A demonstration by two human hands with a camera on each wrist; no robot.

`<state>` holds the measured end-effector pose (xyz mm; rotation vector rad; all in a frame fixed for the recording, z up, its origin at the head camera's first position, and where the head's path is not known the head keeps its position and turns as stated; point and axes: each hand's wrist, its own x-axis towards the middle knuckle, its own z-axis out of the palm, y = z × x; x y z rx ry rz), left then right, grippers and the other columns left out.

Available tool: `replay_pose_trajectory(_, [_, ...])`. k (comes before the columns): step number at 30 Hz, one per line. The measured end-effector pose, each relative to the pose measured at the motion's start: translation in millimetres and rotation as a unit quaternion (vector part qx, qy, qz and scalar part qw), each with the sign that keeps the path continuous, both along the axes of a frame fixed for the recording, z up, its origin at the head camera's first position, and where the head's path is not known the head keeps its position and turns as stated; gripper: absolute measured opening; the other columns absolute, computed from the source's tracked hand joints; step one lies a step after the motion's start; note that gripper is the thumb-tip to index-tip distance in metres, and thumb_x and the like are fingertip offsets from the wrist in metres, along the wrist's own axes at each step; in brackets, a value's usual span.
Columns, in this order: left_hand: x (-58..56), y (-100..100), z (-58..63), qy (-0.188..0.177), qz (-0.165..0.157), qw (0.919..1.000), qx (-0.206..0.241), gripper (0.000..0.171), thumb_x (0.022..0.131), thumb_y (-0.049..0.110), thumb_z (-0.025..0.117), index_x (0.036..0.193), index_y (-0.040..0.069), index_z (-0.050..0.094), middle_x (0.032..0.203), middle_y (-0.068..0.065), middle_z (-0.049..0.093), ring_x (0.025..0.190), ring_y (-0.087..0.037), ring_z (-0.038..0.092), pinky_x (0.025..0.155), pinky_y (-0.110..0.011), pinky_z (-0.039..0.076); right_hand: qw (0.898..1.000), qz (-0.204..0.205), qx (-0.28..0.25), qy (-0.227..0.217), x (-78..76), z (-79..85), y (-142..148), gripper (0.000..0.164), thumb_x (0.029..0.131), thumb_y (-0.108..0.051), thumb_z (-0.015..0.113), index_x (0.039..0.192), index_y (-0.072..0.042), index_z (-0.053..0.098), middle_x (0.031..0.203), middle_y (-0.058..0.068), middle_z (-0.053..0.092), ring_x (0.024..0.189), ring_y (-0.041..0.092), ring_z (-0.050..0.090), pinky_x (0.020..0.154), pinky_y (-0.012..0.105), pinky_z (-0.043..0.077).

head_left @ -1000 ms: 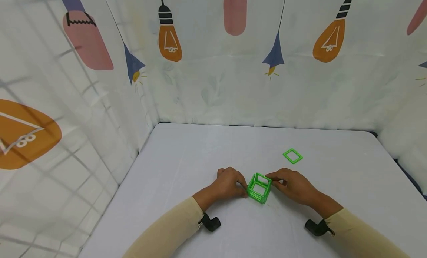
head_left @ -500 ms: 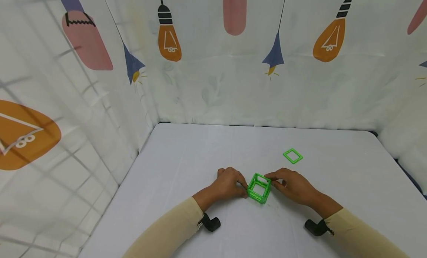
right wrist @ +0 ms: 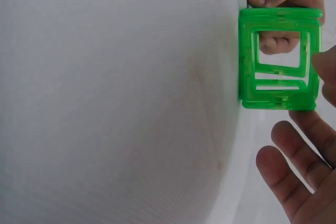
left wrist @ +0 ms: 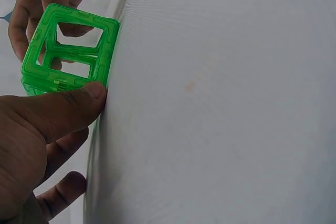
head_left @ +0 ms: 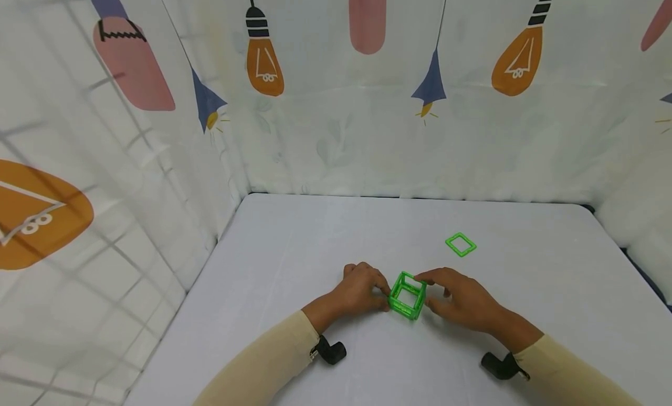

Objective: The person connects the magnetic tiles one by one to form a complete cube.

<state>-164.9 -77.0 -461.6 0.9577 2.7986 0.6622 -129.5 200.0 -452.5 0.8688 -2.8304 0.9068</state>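
Note:
A small cube built from green see-through magnetic tiles stands on the white table, its square tiles framing openings. At its left side my left hand holds it, the thumb pressed along the lower edge in the left wrist view. My right hand is at the opposite side, with the index fingertip at the top right edge and the thumb lower down, apart from it. In the right wrist view the right thumb lies at the cube's edge, while the other fingers are spread, fairly straight, below it.
One loose green square tile lies flat on the table beyond my right hand. White curtains printed with lamps and bulbs rise behind the table and along its left. Black wrist cameras sit at both cuffs.
My right index finger and thumb have spread apart from their pinch at the cube's right corner, and the hand has shifted slightly. The left hand and the cube hold almost still.

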Motion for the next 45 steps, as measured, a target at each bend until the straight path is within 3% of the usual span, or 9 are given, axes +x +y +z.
replay_pose_trajectory(3, [-0.1, -0.4, 0.4, 0.002, -0.003, 1.0, -0.002, 0.018, 0.078, 0.029, 0.091, 0.093, 0.032, 0.082, 0.106, 0.023, 0.069, 0.107, -0.007, 0.05, 0.097, -0.046, 0.029, 1.0, 0.015, -0.003, 0.01, 1.3, 1.4, -0.5, 0.042, 0.09, -0.022, 0.08, 0.129, -0.03, 0.065, 0.128, -0.011, 0.063, 0.108, 0.012, 0.061, 0.076, 0.027, 0.053])
replay_pose_trajectory(6, [-0.6, -0.9, -0.3, 0.004, -0.007, 1.0, -0.003, 0.018, 0.077, 0.029, 0.092, 0.092, 0.034, 0.082, 0.106, 0.023, 0.068, 0.106, -0.007, 0.05, 0.096, -0.045, 0.029, 1.0, 0.02, 0.006, 0.009, 2.5, 2.2, -1.1, 0.041, 0.089, -0.039, 0.081, 0.126, -0.027, 0.067, 0.13, -0.01, 0.062, 0.111, 0.011, 0.06, 0.076, 0.027, 0.053])
replay_pose_trajectory(10, [-0.9, -1.3, -1.3, 0.008, -0.017, 0.9998, 0.002, 0.017, 0.076, 0.03, 0.092, 0.088, 0.035, 0.081, 0.105, 0.025, 0.068, 0.105, -0.006, 0.049, 0.094, -0.045, 0.028, 1.0, 0.014, 0.024, -0.004, 3.3, 3.0, -3.3, 0.059, 0.082, -0.066, 0.075, 0.126, -0.026, 0.067, 0.131, -0.01, 0.061, 0.115, 0.013, 0.059, 0.077, 0.028, 0.054])
replay_pose_trajectory(12, [-0.4, -1.3, -1.0, 0.01, -0.022, 0.9997, 0.0, 0.016, 0.076, 0.031, 0.092, 0.087, 0.036, 0.081, 0.106, 0.024, 0.067, 0.106, -0.007, 0.049, 0.094, -0.045, 0.028, 0.999, 0.011, 0.032, -0.007, 3.2, 3.1, -5.0, 0.064, 0.079, -0.069, 0.074, 0.127, -0.027, 0.067, 0.132, -0.009, 0.061, 0.117, 0.014, 0.059, 0.079, 0.03, 0.054])
replay_pose_trajectory(19, [4.9, -0.4, 0.2, 0.017, -0.033, 0.9992, -0.013, 0.015, 0.078, 0.037, 0.091, 0.087, 0.034, 0.079, 0.124, 0.016, 0.062, 0.121, -0.013, 0.047, 0.099, -0.047, 0.027, 0.997, 0.009, 0.066, 0.027, 1.3, 1.4, -8.9, 0.065, 0.076, -0.067, 0.079, 0.126, -0.026, 0.069, 0.136, -0.008, 0.061, 0.126, 0.018, 0.057, 0.094, 0.043, 0.053])
replay_pose_trajectory(25, [6.7, 2.0, 2.2, 0.018, -0.035, 0.9991, -0.018, 0.014, 0.078, 0.038, 0.091, 0.086, 0.035, 0.08, 0.137, 0.01, 0.059, 0.134, -0.02, 0.044, 0.1, -0.052, 0.028, 0.996, 0.018, 0.073, 0.05, -1.2, 2.8, -6.8, 0.061, 0.08, -0.07, 0.073, 0.124, -0.028, 0.072, 0.137, -0.008, 0.061, 0.126, 0.017, 0.057, 0.091, 0.041, 0.054])
replay_pose_trajectory(34, [8.4, 3.2, 2.0, 0.03, -0.034, 0.9986, -0.027, 0.015, 0.078, 0.04, 0.09, 0.086, 0.035, 0.08, 0.135, 0.011, 0.061, 0.133, -0.021, 0.045, 0.099, -0.051, 0.028, 0.997, 0.02, 0.066, 0.018, -2.1, 6.0, -4.7, 0.061, 0.08, -0.072, 0.071, 0.123, -0.027, 0.07, 0.137, -0.008, 0.061, 0.123, 0.019, 0.059, 0.088, 0.038, 0.055])
replay_pose_trajectory(38, [8.5, 3.4, 1.3, 0.032, -0.032, 0.9987, -0.025, 0.015, 0.077, 0.04, 0.091, 0.086, 0.034, 0.08, 0.134, 0.011, 0.061, 0.133, -0.021, 0.045, 0.098, -0.051, 0.028, 0.998, 0.014, 0.058, -0.002, -1.7, 7.1, -4.0, 0.058, 0.079, -0.069, 0.075, 0.12, -0.028, 0.069, 0.137, -0.008, 0.061, 0.121, 0.017, 0.06, 0.081, 0.031, 0.055])
replay_pose_trajectory(45, [9.0, 2.4, 0.9, 0.03, -0.03, 0.999, -0.015, 0.017, 0.076, 0.04, 0.091, 0.084, 0.034, 0.078, 0.132, 0.01, 0.061, 0.131, -0.019, 0.045, 0.098, -0.05, 0.027, 0.998, 0.004, 0.052, -0.024, -1.9, 9.9, -4.7, 0.055, 0.077, -0.059, 0.083, 0.12, -0.028, 0.07, 0.137, -0.008, 0.062, 0.119, 0.017, 0.06, 0.079, 0.03, 0.055])
